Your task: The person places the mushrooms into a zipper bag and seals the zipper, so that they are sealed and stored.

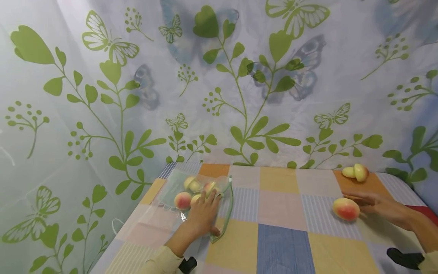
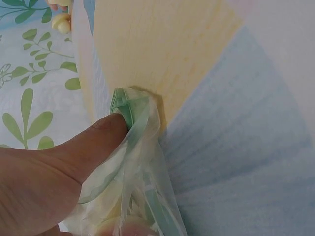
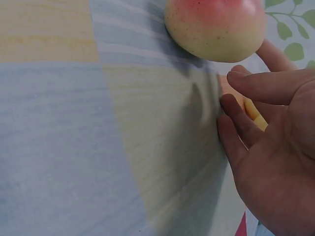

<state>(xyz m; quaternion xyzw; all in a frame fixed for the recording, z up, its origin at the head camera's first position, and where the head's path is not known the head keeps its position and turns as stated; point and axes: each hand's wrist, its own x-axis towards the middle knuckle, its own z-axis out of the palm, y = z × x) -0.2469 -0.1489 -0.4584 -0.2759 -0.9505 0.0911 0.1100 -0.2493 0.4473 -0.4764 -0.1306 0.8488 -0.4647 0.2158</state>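
A clear zip bag (image 1: pixel 224 224) with a green edge lies at the left of the table, several pale yellow and reddish pieces (image 1: pixel 183 200) inside it. Spread over it is my left hand (image 1: pixel 202 217), fingers extended across the contents. In the left wrist view, the thumb (image 2: pixel 101 140) presses against the green-edged plastic (image 2: pixel 140 115); the other fingers are mostly hidden. At the right, a red-and-yellow, peach-like fruit (image 1: pixel 346 209) sits just left of my right hand (image 1: pixel 384 209). That hand's fingers reach out loosely beside and behind the fruit, the thumb held apart.
Beyond the right hand, a pale yellow mushroom-shaped piece (image 1: pixel 356 172) lies near the table's back edge. A patchwork cloth (image 1: pixel 284 247) covers the table. Behind it hangs a curtain (image 1: pixel 219 95) printed with leaves and butterflies.
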